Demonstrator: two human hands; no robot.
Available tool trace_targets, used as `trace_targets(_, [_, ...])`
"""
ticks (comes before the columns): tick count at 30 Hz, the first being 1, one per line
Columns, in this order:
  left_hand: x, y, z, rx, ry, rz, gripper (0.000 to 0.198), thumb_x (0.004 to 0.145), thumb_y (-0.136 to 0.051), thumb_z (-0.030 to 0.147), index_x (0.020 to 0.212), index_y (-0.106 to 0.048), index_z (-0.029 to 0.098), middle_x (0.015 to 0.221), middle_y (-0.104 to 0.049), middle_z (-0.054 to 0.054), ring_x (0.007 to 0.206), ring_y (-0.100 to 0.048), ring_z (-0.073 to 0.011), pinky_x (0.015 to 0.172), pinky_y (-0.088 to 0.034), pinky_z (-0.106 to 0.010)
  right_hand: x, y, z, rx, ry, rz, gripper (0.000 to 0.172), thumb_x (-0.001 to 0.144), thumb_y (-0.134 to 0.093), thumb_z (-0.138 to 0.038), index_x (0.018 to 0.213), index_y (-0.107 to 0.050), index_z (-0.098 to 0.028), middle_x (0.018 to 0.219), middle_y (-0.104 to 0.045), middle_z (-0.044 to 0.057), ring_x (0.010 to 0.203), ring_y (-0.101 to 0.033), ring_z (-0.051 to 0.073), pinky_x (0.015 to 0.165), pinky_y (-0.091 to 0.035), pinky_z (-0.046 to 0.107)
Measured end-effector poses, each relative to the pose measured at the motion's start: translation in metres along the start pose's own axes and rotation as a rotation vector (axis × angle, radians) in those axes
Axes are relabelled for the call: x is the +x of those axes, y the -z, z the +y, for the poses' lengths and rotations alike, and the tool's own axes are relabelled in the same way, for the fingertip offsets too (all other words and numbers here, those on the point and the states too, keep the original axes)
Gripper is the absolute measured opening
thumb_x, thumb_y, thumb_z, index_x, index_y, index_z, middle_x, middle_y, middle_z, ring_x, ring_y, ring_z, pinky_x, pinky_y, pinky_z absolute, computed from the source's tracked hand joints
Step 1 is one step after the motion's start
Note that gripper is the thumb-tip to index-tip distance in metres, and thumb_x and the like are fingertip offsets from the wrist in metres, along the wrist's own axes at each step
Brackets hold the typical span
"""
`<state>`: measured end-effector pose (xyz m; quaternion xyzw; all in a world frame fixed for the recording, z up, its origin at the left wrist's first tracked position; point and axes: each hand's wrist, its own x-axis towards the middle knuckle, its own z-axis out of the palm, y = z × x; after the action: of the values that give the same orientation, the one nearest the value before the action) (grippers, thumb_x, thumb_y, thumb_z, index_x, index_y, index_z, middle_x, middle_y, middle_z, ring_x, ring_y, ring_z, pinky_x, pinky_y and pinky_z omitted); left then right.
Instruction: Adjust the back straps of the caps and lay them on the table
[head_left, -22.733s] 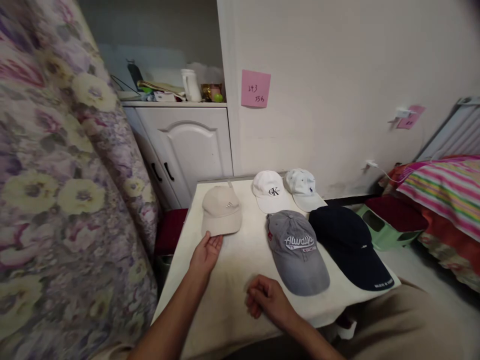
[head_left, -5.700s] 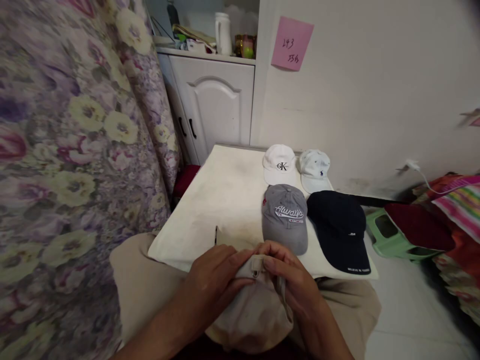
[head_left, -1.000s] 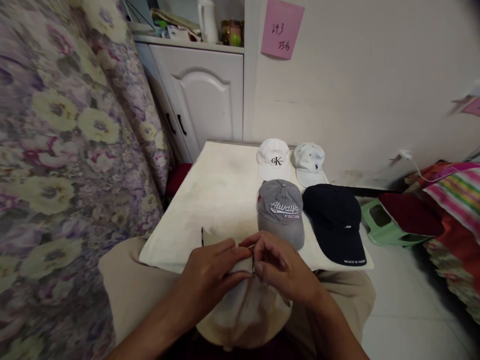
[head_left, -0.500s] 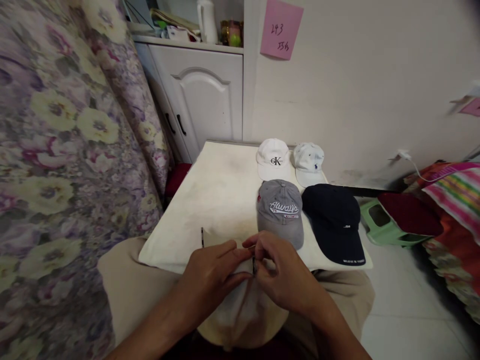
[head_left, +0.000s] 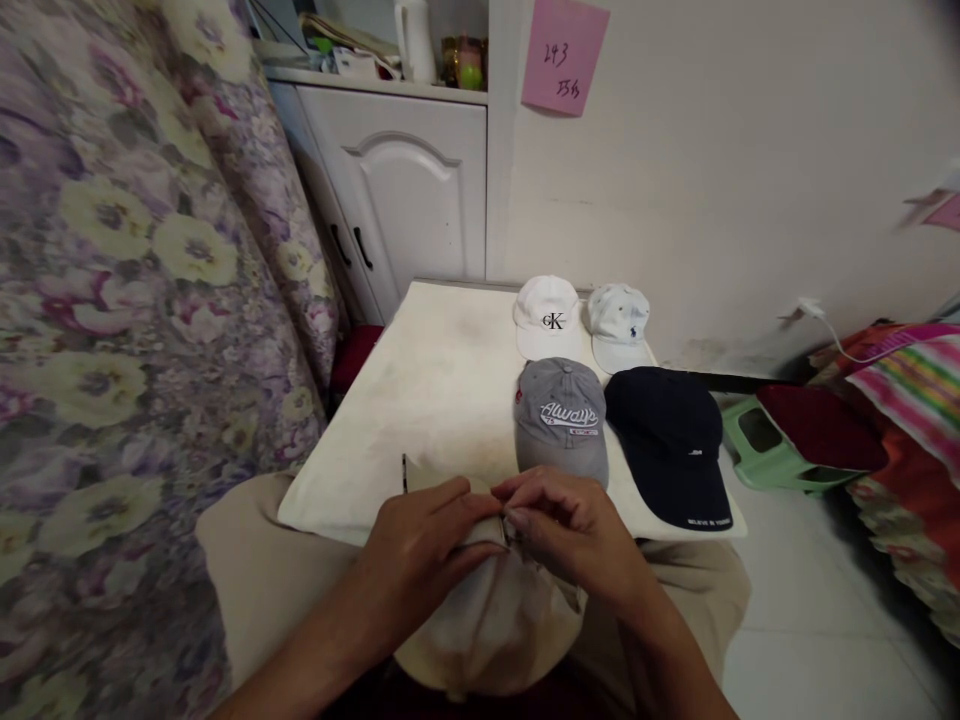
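A beige cap point(head_left: 487, 635) lies crown down toward my lap, its strap side at the near edge of the cream-covered table point(head_left: 427, 390). My left hand point(head_left: 427, 530) pinches the cap's back band between thumb and fingers. Against it, my right hand point(head_left: 562, 520) has its fingertips closed on the strap by a small dark buckle, which the fingers partly hide. Just beyond my right hand rests a grey cap point(head_left: 561, 415) with white lettering. A navy cap point(head_left: 667, 440) sits to its right. Behind them are a white cap point(head_left: 547, 315) and a pale blue cap point(head_left: 619, 325).
A floral curtain point(head_left: 112, 350) hangs on the left. White cabinets point(head_left: 412, 190) stand behind the table, with a white jug point(head_left: 416, 40) on the shelf. A pink note point(head_left: 564, 58) is on the wall. At the right is a green stool point(head_left: 757, 430) with a dark red top.
My right hand has turned, its thumb now nearer the buckle and its fingers more closed together. More of the cap's band shows below it. My left hand has hardly moved.
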<state>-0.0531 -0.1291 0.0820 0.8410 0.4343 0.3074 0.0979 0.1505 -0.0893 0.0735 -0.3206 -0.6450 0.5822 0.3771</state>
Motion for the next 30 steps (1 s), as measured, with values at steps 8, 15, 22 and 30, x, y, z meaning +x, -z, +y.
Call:
trace_targets(8, [-0.005, -0.003, 0.0, 0.124, 0.025, -0.008, 0.023, 0.096, -0.057, 0.035, 0.114, -0.056, 0.023, 0.076, -0.056, 0.002, 0.063, -0.058, -0.0157, 0.055, -0.04, -0.025, 0.002, -0.001, 0.007, 0.158, -0.087, -0.025, 0.006, 0.083, -0.069, -0.025, 0.084, -0.066, -0.02, 0.102, -0.069, 0.005, 0.082, -0.064, 0.016, 0.07, -0.051, 0.028])
trace_targets(15, [-0.004, -0.007, 0.003, 0.181, 0.009, -0.003, 0.018, 0.092, -0.057, 0.016, 0.109, -0.054, 0.022, 0.076, -0.054, 0.002, 0.062, -0.056, -0.0153, 0.055, -0.039, -0.025, 0.002, 0.0, 0.005, 0.048, -0.115, -0.065, 0.005, 0.086, -0.064, -0.024, 0.084, -0.064, -0.019, 0.106, -0.069, 0.007, 0.084, -0.064, 0.017, 0.072, -0.05, 0.03])
trace_targets(22, [-0.009, -0.011, -0.002, 0.288, -0.049, 0.018, 0.017, 0.089, -0.051, 0.011, 0.101, -0.051, 0.022, 0.074, -0.052, 0.002, 0.061, -0.052, -0.016, 0.055, -0.035, -0.027, 0.008, 0.007, 0.011, 0.157, -0.136, -0.177, 0.01, 0.084, -0.068, -0.026, 0.082, -0.063, -0.018, 0.097, -0.067, 0.004, 0.076, -0.06, 0.013, 0.067, -0.047, 0.026])
trace_targets(30, [-0.003, 0.005, -0.004, 0.013, 0.208, -0.228, 0.021, 0.087, -0.065, 0.019, 0.104, -0.054, 0.024, 0.087, -0.059, 0.002, 0.075, -0.06, -0.0161, 0.061, -0.038, -0.026, 0.015, 0.009, 0.019, 0.33, -0.194, -0.248, 0.016, 0.079, -0.075, -0.029, 0.082, -0.064, -0.018, 0.078, -0.064, -0.001, 0.067, -0.057, 0.011, 0.061, -0.045, 0.023])
